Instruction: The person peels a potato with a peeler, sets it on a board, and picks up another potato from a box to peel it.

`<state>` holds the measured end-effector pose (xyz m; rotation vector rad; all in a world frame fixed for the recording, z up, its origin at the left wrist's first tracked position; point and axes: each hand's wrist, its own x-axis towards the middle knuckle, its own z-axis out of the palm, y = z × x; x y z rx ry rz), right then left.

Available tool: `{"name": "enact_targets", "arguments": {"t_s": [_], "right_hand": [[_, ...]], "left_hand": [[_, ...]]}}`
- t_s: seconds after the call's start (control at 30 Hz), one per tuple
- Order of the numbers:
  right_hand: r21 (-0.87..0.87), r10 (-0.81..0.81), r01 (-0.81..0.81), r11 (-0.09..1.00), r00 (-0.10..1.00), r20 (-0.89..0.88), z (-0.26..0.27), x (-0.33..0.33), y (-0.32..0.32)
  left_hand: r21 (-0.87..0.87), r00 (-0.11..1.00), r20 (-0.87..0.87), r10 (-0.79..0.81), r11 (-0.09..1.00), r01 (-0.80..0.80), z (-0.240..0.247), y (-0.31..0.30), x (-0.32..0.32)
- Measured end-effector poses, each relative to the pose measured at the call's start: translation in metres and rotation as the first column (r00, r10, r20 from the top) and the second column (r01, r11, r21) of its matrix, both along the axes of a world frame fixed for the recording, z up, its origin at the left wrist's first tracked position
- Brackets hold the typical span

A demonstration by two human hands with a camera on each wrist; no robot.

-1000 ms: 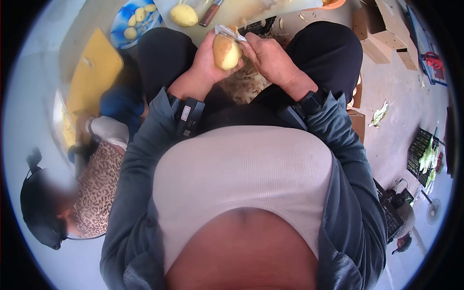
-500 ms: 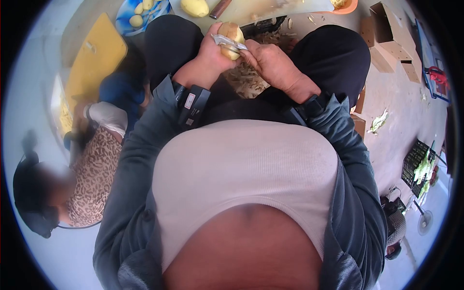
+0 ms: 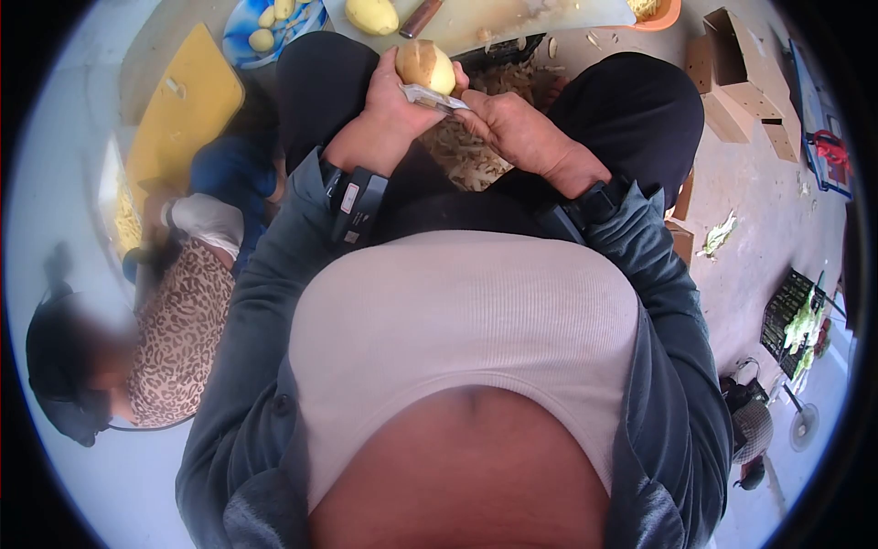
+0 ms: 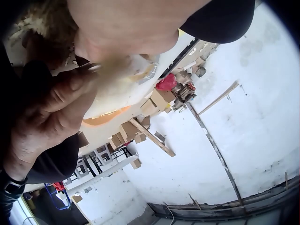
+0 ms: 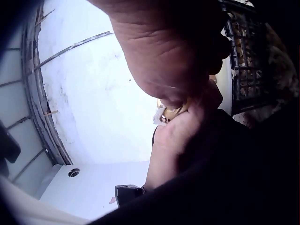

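My left hand (image 3: pixel 391 114) holds a partly peeled potato (image 3: pixel 426 66), brown skin on its left side and pale flesh on its right. In my right hand (image 3: pixel 526 133) is a peeler (image 3: pixel 433 98), its whitish head lying across the near end of the potato, close to the left palm. The right wrist view shows the potato (image 5: pixel 176 112) mostly covered by fingers. Loose peelings (image 3: pixel 466 157) lie below, between the knees. Past the hands, a pale board (image 3: pixel 512 20) bears a whole peeled potato (image 3: pixel 371 15) and a knife with a brown handle (image 3: pixel 422 16).
At the upper left stands a blue-and-white basin (image 3: pixel 240 48) with several peeled potatoes. An orange bowl (image 3: pixel 672 16) of shreds is at the board's right end. Cardboard boxes (image 3: pixel 722 78) stand to the right. Another person (image 3: pixel 183 320) sits at the left beside a yellow board (image 3: pixel 187 110).
The peeler has moved along the potato from its far end to its near end, toward me. More pale flesh shows on the right side. The head view has shifted slightly.
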<state>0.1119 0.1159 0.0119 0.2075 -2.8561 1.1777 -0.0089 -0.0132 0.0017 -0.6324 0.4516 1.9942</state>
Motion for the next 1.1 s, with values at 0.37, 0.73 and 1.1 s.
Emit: {"name": "enact_targets", "arguments": {"t_s": [0.37,0.73,1.1], "right_hand": [[-0.823,0.038,0.306,0.479,0.929,0.368,0.004,0.004,0.026],[-0.518,-0.360,0.400,0.756,0.915,0.181,-0.006,-0.004,0.023],[-0.311,-0.383,0.358,0.880,0.923,-0.021,0.015,-0.005,0.024]], "left_hand": [[-0.027,0.987,-0.151,0.060,0.998,-0.065,-0.008,0.005,-0.010],[-0.233,0.891,-0.395,-0.226,0.962,0.141,0.010,0.007,0.003],[-0.285,0.700,-0.594,-0.396,0.917,0.278,0.011,0.005,0.008]]}}
